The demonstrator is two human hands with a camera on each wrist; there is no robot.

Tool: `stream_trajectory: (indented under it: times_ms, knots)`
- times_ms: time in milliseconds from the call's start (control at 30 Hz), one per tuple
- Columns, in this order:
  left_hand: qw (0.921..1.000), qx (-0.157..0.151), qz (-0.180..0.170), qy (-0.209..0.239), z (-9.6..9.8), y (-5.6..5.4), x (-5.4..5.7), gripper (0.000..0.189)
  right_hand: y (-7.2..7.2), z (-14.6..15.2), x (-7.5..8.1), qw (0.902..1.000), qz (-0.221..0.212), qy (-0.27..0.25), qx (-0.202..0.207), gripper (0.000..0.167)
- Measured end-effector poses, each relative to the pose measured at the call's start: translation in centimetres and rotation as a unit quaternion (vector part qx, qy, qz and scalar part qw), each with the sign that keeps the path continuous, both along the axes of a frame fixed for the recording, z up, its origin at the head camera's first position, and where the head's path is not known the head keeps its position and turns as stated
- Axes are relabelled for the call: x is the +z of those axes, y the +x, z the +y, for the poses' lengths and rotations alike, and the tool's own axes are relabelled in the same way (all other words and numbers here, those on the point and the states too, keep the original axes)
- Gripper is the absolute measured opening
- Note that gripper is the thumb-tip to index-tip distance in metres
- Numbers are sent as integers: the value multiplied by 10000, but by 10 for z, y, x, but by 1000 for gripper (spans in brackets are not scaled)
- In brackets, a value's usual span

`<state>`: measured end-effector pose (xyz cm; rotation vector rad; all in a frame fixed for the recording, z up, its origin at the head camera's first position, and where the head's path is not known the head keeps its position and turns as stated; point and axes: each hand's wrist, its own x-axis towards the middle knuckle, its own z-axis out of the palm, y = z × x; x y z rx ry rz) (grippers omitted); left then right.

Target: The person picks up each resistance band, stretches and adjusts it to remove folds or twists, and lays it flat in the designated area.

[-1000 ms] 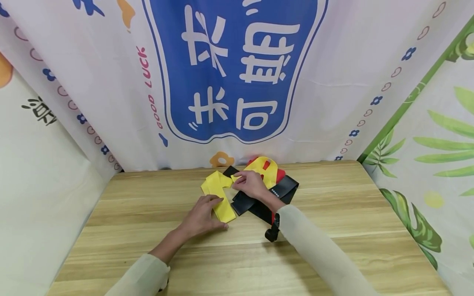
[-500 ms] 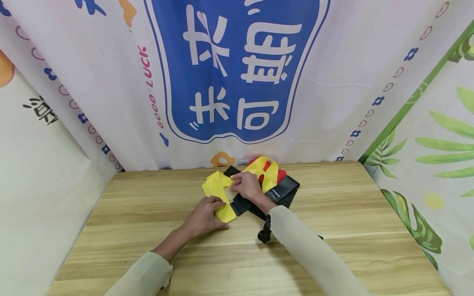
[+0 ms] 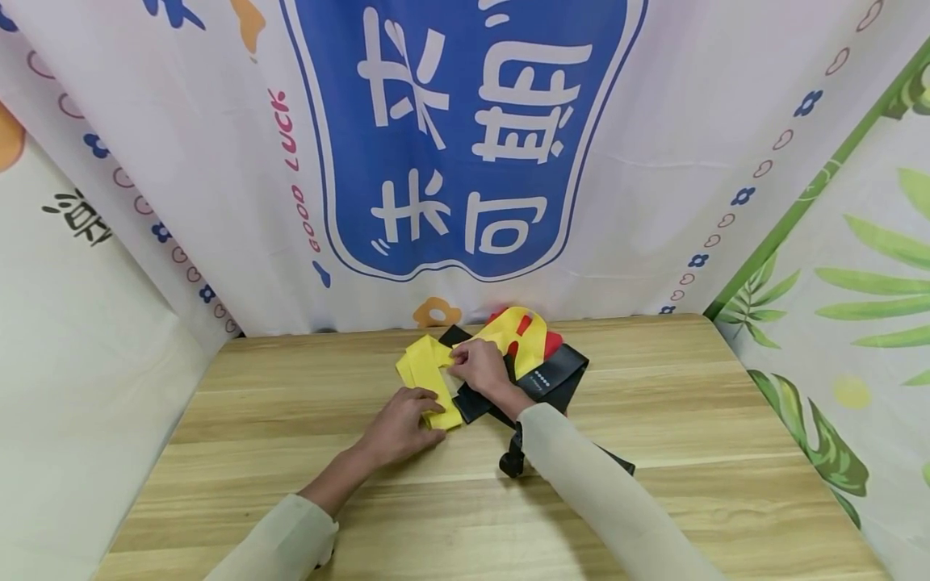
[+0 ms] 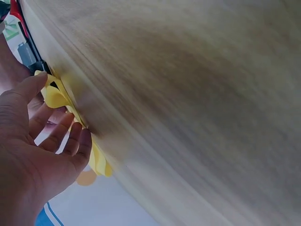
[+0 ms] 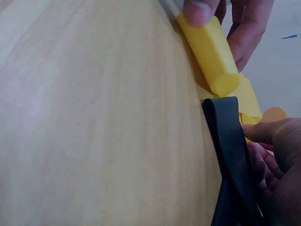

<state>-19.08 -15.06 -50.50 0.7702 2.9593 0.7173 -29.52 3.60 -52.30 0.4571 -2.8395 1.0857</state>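
A flat yellow exercise band (image 3: pixel 425 369) lies folded on the table in the head view, its far part draped over red and black bands. My left hand (image 3: pixel 402 428) pinches its near folded end between thumb and fingers; the right wrist view shows that thumb on the rolled yellow fold (image 5: pixel 211 56). Farther back, my right hand (image 3: pixel 483 367) pinches another stretch of the yellow band with its fingertips, which partly hide it. The black band (image 3: pixel 558 373), with a row of pale dots, runs under my right wrist. A red band (image 3: pixel 554 344) peeks out behind the yellow.
The bands sit near the back edge of the wooden table (image 3: pixel 291 420), close to a printed curtain (image 3: pixel 639 202). A black strip end (image 3: pixel 617 461) shows beyond my right sleeve. A small black device (image 3: pixel 512 461) hangs at my right wrist.
The near end of the yellow band has drawn up slightly under my left fingers. My right forearm has shifted left, uncovering more of the black band and the black strip end.
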Motion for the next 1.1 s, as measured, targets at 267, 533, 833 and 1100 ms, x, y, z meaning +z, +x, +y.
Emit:
stream_trajectory:
  times_ms: [267,533,833,1100]
  knots:
    - [9996,58,46,284,-3,2,3,24,1,1,-2,9999,17,-70,98,10]
    - [9967,552,-126,588,-9,4,8,21,3,3,0,9992,-9,-403,35,12]
    - [9890,761,-368,1211,-21,3,7,15,3,3,0,9965,21,-834,45,13]
    - [9849,859,-3,1501,-28,4,8,18,5,3,1,9897,-63,-1398,-312,15]
